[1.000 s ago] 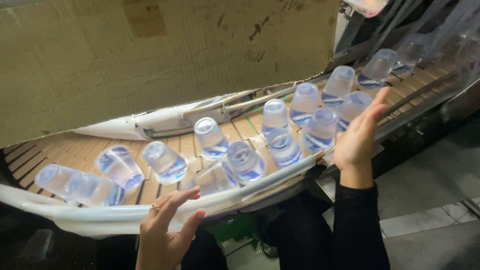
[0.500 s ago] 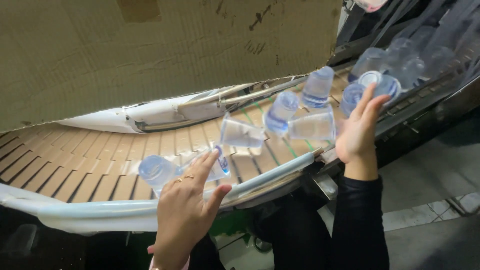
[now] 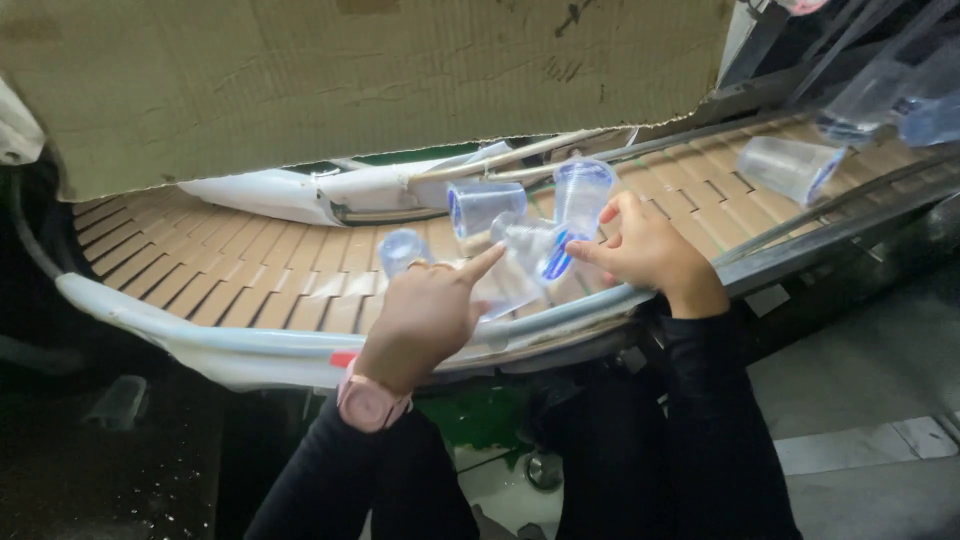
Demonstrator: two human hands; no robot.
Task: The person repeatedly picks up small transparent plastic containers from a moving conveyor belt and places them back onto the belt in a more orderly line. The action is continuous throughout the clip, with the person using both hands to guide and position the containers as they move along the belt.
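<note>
Clear plastic cups point(image 3: 530, 235) clustered on curved slatted conveyor belt point(image 3: 240, 270), some tipped, near its white guide rail point(image 3: 180, 330). Right hand point(image 3: 650, 250) touching tipped cup, grip loose, fingers partly spread. Left hand point(image 3: 425, 310) just beside cluster, index finger out, holding nothing. Another cup point(image 3: 790, 165) farther along belt. Cardboard sheet point(image 3: 350, 80) above belt.

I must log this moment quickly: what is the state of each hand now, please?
Left hand: open, forefinger stretched to a clear plastic cup, gripping nothing.
Right hand: fingers curled on a lying cup; firm grip cannot be told.
</note>
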